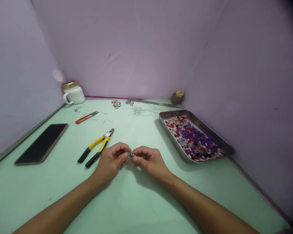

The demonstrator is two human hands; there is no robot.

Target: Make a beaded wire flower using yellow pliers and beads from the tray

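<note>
Near the middle of the green table, my left hand and my right hand meet in a pinch. Between their fingertips is a small beaded wire piece, mostly covered by the fingers. Both hands are closed on it, one from each side. Pliers with yellow and black handles lie just left of my left hand, jaws pointing away. To the right of my right hand stands a metal tray holding many loose beads, purple, red, white and black.
Orange thread snips and a dark phone lie at the left. A white mug stands in the back left corner. Beaded wire ornaments, wire pieces, a long wire bundle and a yellow-topped object are at the back.
</note>
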